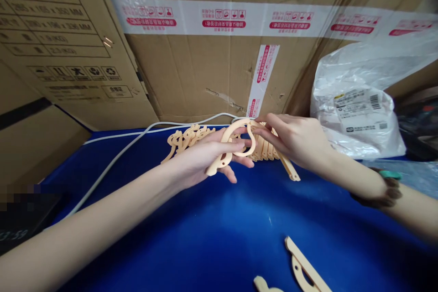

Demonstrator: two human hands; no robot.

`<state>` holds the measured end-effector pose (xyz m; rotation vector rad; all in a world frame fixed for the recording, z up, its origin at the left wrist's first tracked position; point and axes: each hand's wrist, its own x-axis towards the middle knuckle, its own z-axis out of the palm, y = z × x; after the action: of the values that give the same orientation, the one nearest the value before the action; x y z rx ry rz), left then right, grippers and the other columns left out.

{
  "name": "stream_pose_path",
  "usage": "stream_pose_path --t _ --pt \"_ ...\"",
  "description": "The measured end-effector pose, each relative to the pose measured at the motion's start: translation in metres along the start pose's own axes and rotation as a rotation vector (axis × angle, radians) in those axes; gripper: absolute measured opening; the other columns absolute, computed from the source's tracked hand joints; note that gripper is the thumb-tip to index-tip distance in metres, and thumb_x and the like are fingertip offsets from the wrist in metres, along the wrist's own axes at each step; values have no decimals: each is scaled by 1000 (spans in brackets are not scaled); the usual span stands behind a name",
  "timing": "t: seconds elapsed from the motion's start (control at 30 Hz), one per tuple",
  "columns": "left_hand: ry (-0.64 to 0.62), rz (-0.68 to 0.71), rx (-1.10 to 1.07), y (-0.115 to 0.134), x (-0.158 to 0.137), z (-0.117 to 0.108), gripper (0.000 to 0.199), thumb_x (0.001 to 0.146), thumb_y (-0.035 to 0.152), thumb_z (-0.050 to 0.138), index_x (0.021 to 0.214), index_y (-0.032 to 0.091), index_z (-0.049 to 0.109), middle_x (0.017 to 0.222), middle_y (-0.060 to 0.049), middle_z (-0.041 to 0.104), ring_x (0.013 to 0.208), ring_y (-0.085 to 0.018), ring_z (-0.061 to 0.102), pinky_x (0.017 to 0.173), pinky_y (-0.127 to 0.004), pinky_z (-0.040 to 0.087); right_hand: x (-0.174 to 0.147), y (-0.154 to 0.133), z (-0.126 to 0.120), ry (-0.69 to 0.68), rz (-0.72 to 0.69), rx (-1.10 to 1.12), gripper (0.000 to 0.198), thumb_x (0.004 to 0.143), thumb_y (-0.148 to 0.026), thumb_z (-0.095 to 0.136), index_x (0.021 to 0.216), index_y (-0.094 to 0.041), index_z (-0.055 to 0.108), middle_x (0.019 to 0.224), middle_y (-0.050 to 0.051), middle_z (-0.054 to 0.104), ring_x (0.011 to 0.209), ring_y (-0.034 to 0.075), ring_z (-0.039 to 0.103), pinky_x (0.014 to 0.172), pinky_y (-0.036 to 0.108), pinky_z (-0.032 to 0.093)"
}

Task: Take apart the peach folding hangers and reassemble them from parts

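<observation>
My left hand (208, 150) is closed around a cream hook-shaped piece (222, 137), which looks like the hook of a folding hanger. The piece curves up and round, with a small hole near its lower end. My right hand (294, 134) is closed beside the top of the hook, its fingertips close to it. A straight cream arm piece (289, 168) runs out from under the right palm, slanting down to the right; the fingers hide its upper part. Behind the hands lie a pile of curved cream hooks (176, 141) and a row of straight cream arms (267, 148).
Two more cream pieces, a straight arm (310, 267) and a curved end (265, 285), lie near the front of the blue table (191, 246). Cardboard boxes (191, 68) wall off the back. A white cable (112, 159) crosses at left; a white plastic bag (356, 114) sits at right.
</observation>
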<state>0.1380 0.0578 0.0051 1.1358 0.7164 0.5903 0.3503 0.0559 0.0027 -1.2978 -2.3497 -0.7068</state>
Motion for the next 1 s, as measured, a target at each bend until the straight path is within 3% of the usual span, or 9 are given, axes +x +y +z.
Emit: stream_pose_path --t 0.17,0.3,0.47,0.57,0.73,0.8,0.9,1.0 --pt "63 -64 -95 4 1 1 35 82 9 53 116 14 58 118 -11 62 65 -10 64 40 -15 50 -5 2 -4 15 -2 -44 34 100 -38 39 92 -15 62 75 8 71 59 17 63 47 28 28" --pt "-93 -135 -172 6 1 -1 44 73 5 48 116 11 53 113 -13 64 61 -12 63 41 -20 53 -11 10 -3 14 -152 -90 33 101 -28 34 99 -14 63 83 9 73 68 18 65 52 29 33" --pt "-206 -167 -214 5 7 0 22 88 18 48 108 14 56 87 -4 62 44 -4 46 30 -12 38 -13 18 3 -49 -158 -100 27 96 -13 36 106 -11 60 86 11 71 70 19 63 50 29 32" --pt "-243 -176 -182 4 14 3 20 90 20 46 104 15 59 88 -3 58 47 -5 46 30 -13 37 -10 16 6 -105 -174 -89 25 93 -9 37 105 -11 58 87 12 69 75 20 63 52 28 33" --pt "-116 -110 30 -1 26 10 24 81 8 46 101 16 55 85 -1 50 48 -4 40 33 -14 31 1 6 8 -332 33 -54 22 93 -15 38 102 -12 58 71 8 67 60 19 59 49 28 26" --pt "-26 -39 274 -3 29 12 21 81 11 44 99 17 53 79 0 49 50 -6 41 37 -16 32 8 8 11 -410 140 55 23 94 -19 38 100 -12 59 69 7 67 57 18 58 50 28 26" --pt "141 84 683 -6 31 12 20 78 13 49 96 18 53 79 -2 52 58 -10 45 43 -18 33 18 24 21 -490 263 250 31 95 -22 35 84 -16 64 72 7 69 62 16 61 55 26 33" --pt "193 54 723 -9 36 12 25 76 13 50 101 19 51 84 -4 57 64 -14 53 44 -20 35 21 43 37 -478 345 223 38 94 -25 35 75 -16 66 74 9 70 66 19 62 57 28 35"
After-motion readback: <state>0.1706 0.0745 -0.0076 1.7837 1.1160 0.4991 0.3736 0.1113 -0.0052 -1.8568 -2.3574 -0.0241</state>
